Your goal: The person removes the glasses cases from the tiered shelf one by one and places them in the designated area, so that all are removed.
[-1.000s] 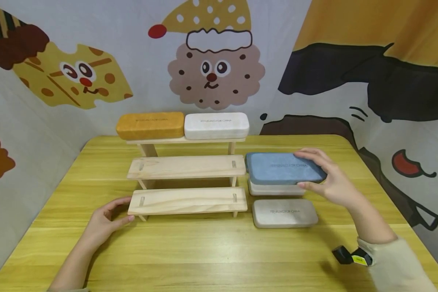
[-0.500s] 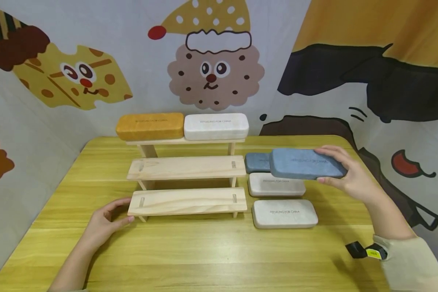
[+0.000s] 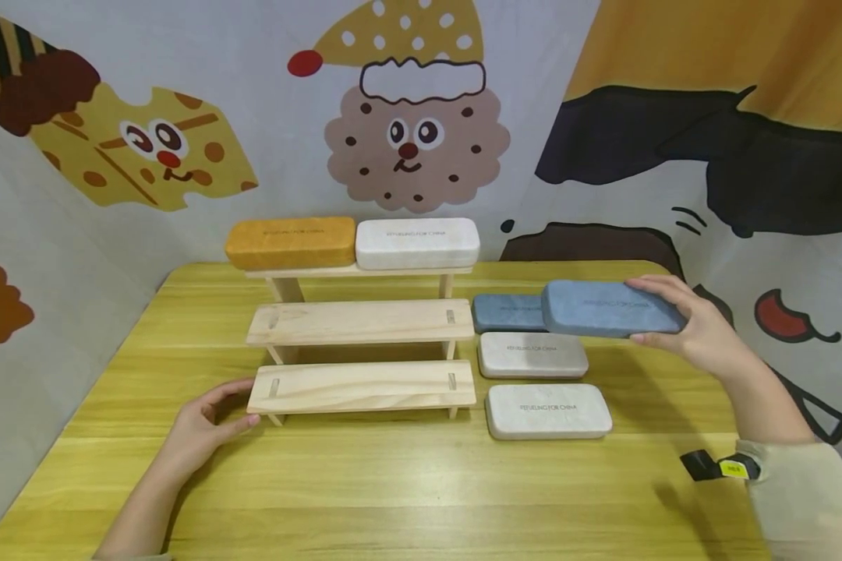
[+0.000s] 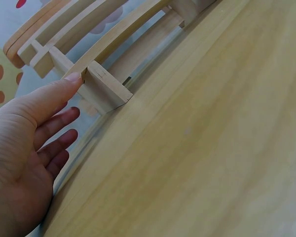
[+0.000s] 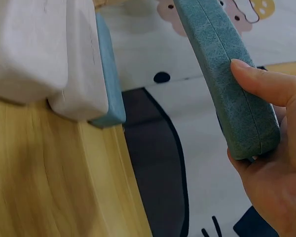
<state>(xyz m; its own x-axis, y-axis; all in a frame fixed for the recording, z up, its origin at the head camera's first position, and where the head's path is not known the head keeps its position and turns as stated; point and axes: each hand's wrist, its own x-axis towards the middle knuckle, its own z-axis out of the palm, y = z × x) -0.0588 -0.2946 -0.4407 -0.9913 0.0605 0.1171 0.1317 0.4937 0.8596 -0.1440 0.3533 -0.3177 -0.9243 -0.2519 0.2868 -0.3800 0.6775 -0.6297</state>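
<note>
My right hand grips the right end of a blue glasses case and holds it up above the table. In the right wrist view the thumb presses the side of this case, along its seam. A three-step wooden display rack stands in mid-table. My left hand holds the left end of its lowest step, thumb at the front corner; in the left wrist view the thumb overlaps the rack and the other fingers are loosely bent. An orange case and a white case sit on the top step.
Right of the rack, a second blue case lies farthest back, partly hidden by the held one. Two pale cases, a middle one and a front one, lie before it. A cartoon-printed cloth hangs behind the table.
My right hand has carried the blue case to the right and slightly up, uncovering the second blue case and the middle pale case. The left hand has stayed at the rack.
</note>
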